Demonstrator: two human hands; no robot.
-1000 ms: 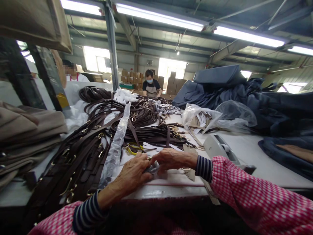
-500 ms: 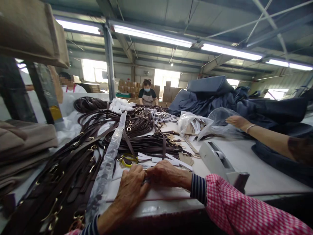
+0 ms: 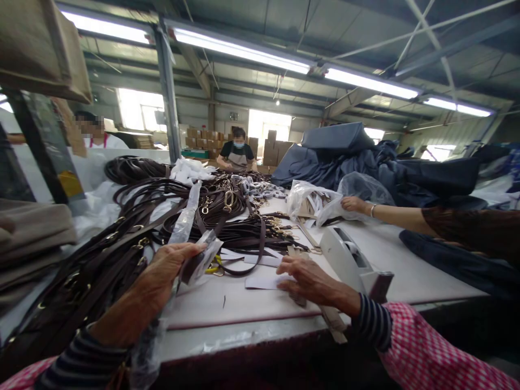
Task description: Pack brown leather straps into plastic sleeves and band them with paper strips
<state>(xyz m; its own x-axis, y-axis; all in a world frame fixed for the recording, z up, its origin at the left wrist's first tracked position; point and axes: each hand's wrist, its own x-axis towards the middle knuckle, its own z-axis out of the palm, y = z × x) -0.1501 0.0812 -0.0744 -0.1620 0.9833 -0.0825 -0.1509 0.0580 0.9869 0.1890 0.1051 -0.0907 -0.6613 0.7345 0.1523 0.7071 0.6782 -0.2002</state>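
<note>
In the head view, the left hand has its grip closed on a clear plastic packet with something dark inside, held up over the edge of the worktop. The right hand has its grip open, fingers spread, just beside a white paper slip. A grey tape dispenser stands just right of that hand. Left of the dispenser, dark brown leather straps with brass buckles lie heaped. Behind the dispenser sits a plastic bag, and another person's bare arm, wearing a bangle, reaches in from the right with its hand on the bag. Further beyond the dispenser lies a heap of navy fabric, and far past it an aproned person stands before cardboard boxes.
</note>
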